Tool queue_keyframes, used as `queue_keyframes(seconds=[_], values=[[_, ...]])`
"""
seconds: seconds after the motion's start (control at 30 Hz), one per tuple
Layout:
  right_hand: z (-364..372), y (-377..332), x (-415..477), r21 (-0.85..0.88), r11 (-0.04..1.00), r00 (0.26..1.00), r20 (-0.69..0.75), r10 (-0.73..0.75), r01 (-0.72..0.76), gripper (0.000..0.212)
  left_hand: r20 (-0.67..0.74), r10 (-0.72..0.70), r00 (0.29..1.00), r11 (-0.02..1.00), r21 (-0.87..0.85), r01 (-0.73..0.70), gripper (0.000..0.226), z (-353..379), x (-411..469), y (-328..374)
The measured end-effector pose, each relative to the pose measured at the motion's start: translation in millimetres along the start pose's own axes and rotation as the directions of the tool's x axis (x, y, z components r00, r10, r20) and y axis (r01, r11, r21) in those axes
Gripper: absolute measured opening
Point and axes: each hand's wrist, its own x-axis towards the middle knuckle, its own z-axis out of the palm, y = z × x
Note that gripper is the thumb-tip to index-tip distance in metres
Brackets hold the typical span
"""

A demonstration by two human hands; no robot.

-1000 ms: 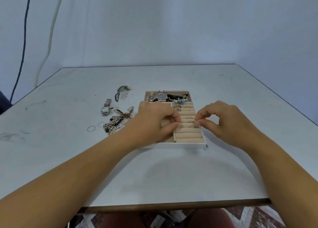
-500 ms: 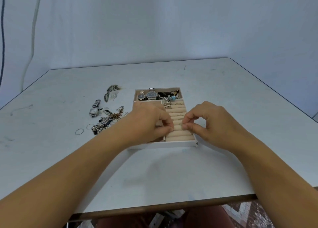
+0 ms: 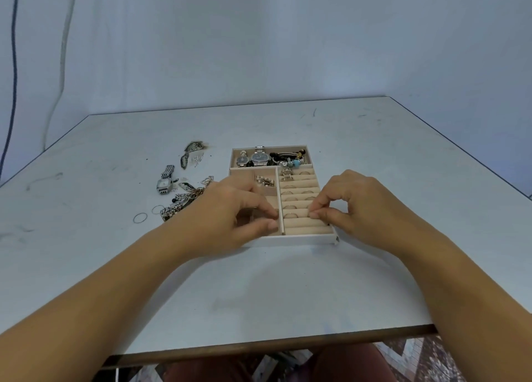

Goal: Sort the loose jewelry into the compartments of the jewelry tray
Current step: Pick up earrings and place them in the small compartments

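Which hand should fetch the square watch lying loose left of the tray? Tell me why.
Left. The left hand is over the left side of the tray, nearest the square watch; the right hand is pinching at the ring rolls, farther away.

Both forearms reach in from the near side. Left hand (image 3: 239, 208) palm-down, fingers loosely bent, thumb apart. Right hand (image 3: 365, 206) palm-down, thumb and forefinger tips pinched together.

The left hand (image 3: 230, 211) covers the near-left compartments of the jewelry tray (image 3: 290, 240) and the right end of the loose jewelry heap (image 3: 184, 200). Whether the pinched fingertips of the right hand (image 3: 362, 206) hold anything is too small to tell. Both forearms run off the picture's near edge.
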Motion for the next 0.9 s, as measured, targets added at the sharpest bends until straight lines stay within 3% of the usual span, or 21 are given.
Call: queue_keyframes(seconds=[0.47,0.67,0.9], values=[[-1.8,-5.0,-6.7,-0.006,0.999,0.998,0.054,0.038,-0.038,0.009,-0.089,0.053,0.995,0.998,0.03,-0.05,0.031,11.3,-11.3,2.4],[-8.9,-11.0,-5.9,0.078,0.994,0.997,0.001,0.077,-0.077,0.025,-0.072,0.048,0.996,0.999,0.03,-0.045,0.026,7.9,-12.5,2.2],[-20.6,-47.5,22.6,0.081,0.996,0.999,0.027,-0.036,0.034,0.029,-0.113,-0.041,0.993,0.993,0.103,0.052,0.026,-47.8,-37.7,-20.2]])
